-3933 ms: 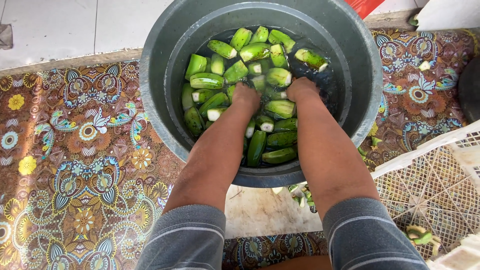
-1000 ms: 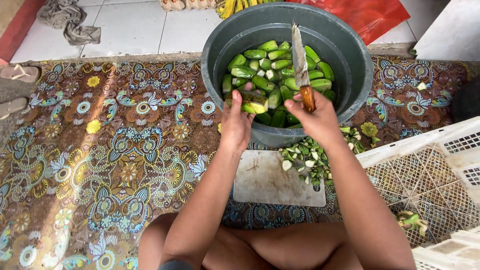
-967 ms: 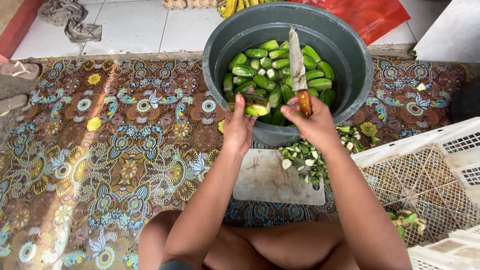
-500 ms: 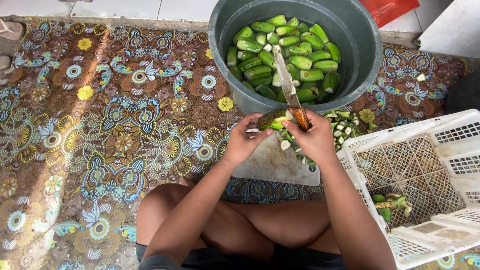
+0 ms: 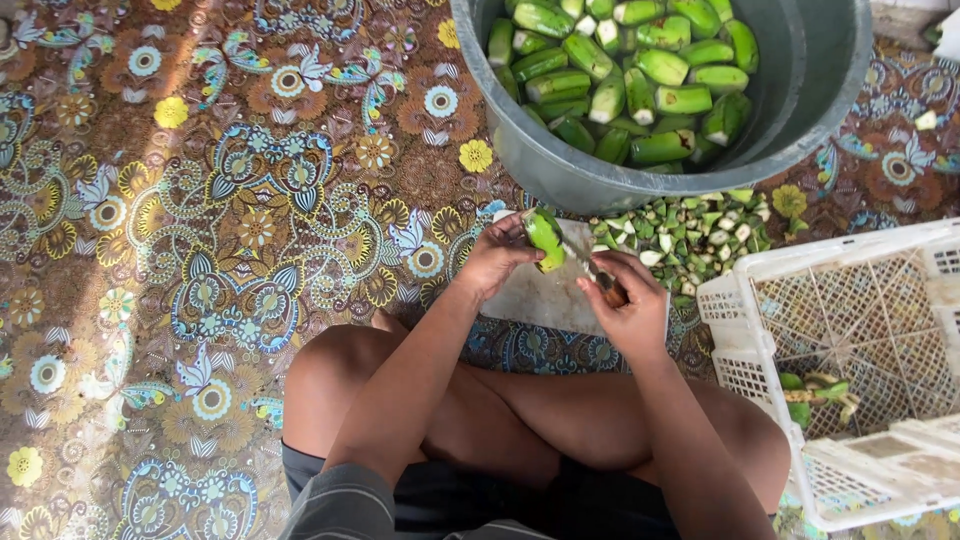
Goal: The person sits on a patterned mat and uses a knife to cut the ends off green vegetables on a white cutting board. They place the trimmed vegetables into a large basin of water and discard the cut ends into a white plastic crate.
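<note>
My left hand [image 5: 495, 262] holds a green banana [image 5: 545, 238] upright over the white cutting board [image 5: 535, 295]. My right hand [image 5: 625, 305] grips a knife [image 5: 590, 268] by its wooden handle, the blade set against the banana's side. Just beyond the hands stands a grey tub [image 5: 560, 165] of water filled with several cut green bananas [image 5: 640, 80]. A heap of cut banana ends [image 5: 690, 228] lies on the mat between tub and board.
A white plastic crate [image 5: 850, 370] sits at the right with a few banana peels [image 5: 815, 392] inside. A patterned floral mat [image 5: 200, 250] covers the floor. My crossed legs [image 5: 480, 420] are below the board.
Both hands came out of the tub's water; the left took a banana and the right a knife, both drew back over the cutting board, and the blade now rests on the banana.
</note>
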